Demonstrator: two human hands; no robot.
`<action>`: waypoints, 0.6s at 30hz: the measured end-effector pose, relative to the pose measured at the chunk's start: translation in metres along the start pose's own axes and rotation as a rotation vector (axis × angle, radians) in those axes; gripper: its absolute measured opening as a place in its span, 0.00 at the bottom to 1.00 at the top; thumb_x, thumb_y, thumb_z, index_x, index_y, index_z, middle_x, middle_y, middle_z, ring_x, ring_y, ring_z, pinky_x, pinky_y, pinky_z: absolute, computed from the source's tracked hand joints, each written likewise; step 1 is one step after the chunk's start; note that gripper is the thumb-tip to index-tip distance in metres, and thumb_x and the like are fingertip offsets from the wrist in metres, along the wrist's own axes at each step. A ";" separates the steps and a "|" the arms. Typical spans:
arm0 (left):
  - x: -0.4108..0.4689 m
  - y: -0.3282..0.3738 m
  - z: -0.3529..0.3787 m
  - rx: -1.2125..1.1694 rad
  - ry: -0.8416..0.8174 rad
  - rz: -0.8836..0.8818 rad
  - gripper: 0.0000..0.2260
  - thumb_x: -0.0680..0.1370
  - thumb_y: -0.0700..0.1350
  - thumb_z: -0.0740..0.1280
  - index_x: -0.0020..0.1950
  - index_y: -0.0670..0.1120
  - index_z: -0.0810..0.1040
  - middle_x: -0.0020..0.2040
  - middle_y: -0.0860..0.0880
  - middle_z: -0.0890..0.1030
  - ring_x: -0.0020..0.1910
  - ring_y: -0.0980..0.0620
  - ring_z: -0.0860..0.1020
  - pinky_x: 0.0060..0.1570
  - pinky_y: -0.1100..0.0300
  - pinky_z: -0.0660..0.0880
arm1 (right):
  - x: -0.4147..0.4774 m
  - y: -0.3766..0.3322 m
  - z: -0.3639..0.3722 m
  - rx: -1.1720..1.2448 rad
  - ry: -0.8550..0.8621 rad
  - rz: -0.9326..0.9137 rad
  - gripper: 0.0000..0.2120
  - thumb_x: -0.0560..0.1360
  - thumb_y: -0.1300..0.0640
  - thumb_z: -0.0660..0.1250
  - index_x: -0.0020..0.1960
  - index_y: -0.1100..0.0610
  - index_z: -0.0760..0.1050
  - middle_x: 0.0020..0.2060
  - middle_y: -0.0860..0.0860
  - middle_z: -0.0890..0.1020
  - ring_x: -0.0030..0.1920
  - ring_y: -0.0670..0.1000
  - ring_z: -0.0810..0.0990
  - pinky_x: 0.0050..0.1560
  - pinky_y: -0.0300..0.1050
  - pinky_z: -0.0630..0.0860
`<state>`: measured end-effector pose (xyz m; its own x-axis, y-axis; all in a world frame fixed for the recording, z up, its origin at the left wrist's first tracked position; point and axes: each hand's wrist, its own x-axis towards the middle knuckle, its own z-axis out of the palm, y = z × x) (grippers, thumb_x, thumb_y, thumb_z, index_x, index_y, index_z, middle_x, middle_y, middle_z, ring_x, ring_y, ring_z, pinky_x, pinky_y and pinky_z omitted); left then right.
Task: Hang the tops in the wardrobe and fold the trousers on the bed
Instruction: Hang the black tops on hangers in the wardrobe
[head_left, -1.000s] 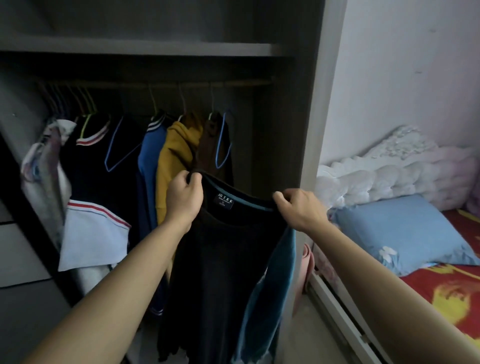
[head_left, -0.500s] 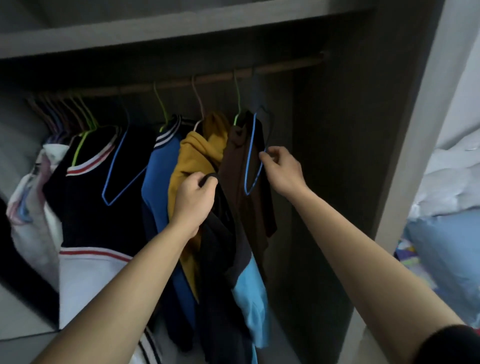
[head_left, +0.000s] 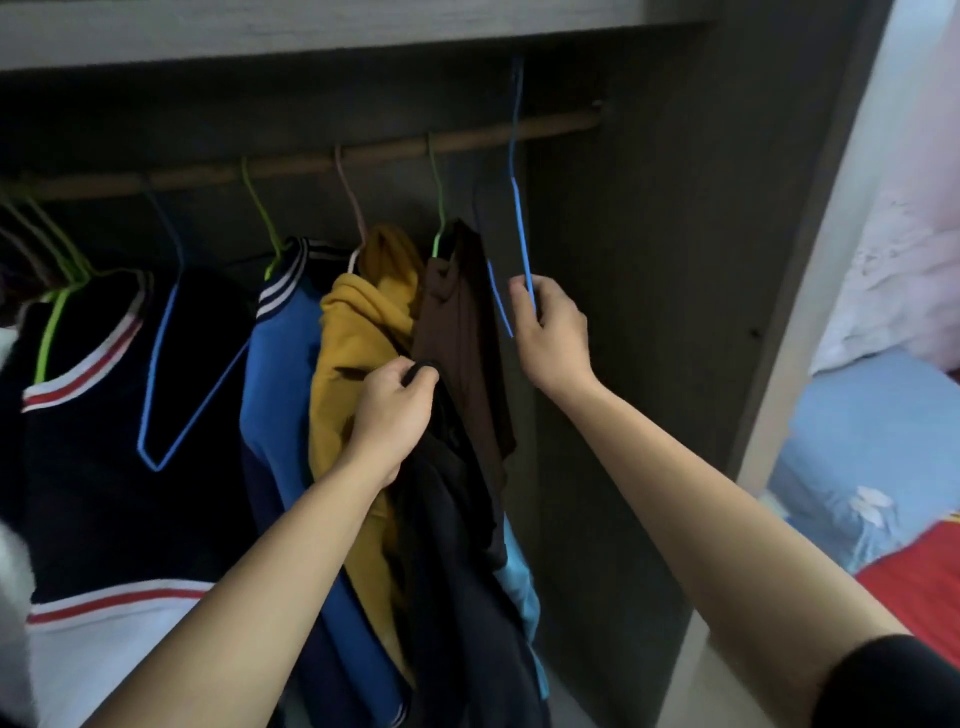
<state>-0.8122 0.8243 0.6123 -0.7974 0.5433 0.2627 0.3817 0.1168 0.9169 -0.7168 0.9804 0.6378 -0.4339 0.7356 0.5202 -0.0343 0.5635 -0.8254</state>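
Open grey wardrobe (head_left: 649, 312), its wooden rail (head_left: 467, 140) carrying, left of both gripping hands, a navy top with red-and-white trim (head_left: 104, 389), an empty blue wire hanger (head_left: 158, 364), a blue top with a striped collar (head_left: 280, 389), a mustard-yellow hoodie (head_left: 353, 338) and a brown top (head_left: 462, 332). The left hand (head_left: 389, 410) is clenching the neckline of a black top with a light-blue sleeve (head_left: 457, 545), which is hanging below the fist, overlapping the hoodie and the brown top. Just right, the right hand (head_left: 550, 332) is pinching a second blue wire hanger (head_left: 522, 234), whose hook is standing higher than the rail. Well right of both grips, outside the wardrobe, a light-blue pillow (head_left: 872, 467) is lying beside a red sheet (head_left: 924, 597).
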 end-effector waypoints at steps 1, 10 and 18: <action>-0.001 -0.001 -0.001 -0.019 -0.033 0.012 0.16 0.75 0.51 0.62 0.47 0.38 0.76 0.43 0.37 0.80 0.43 0.40 0.80 0.37 0.56 0.72 | -0.008 0.000 -0.004 -0.013 0.037 -0.015 0.12 0.83 0.45 0.58 0.56 0.50 0.76 0.40 0.45 0.81 0.41 0.41 0.79 0.41 0.37 0.74; -0.033 -0.040 0.015 -0.192 -0.289 -0.056 0.11 0.70 0.54 0.64 0.48 0.53 0.81 0.43 0.57 0.84 0.43 0.61 0.81 0.39 0.69 0.76 | -0.134 0.025 -0.028 -0.239 0.163 -0.135 0.06 0.83 0.49 0.59 0.48 0.48 0.71 0.28 0.51 0.74 0.26 0.48 0.71 0.28 0.40 0.67; -0.076 -0.038 0.047 -0.575 -0.533 -0.356 0.12 0.79 0.42 0.61 0.45 0.48 0.84 0.36 0.48 0.81 0.35 0.51 0.79 0.35 0.61 0.76 | -0.234 0.028 -0.069 -0.497 0.154 -0.134 0.06 0.81 0.49 0.54 0.45 0.46 0.63 0.30 0.42 0.73 0.28 0.47 0.72 0.29 0.42 0.65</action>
<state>-0.7439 0.8171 0.5437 -0.4434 0.8891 -0.1133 -0.2601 -0.0066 0.9656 -0.5541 0.8502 0.5085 -0.3168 0.6705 0.6708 0.3665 0.7389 -0.5654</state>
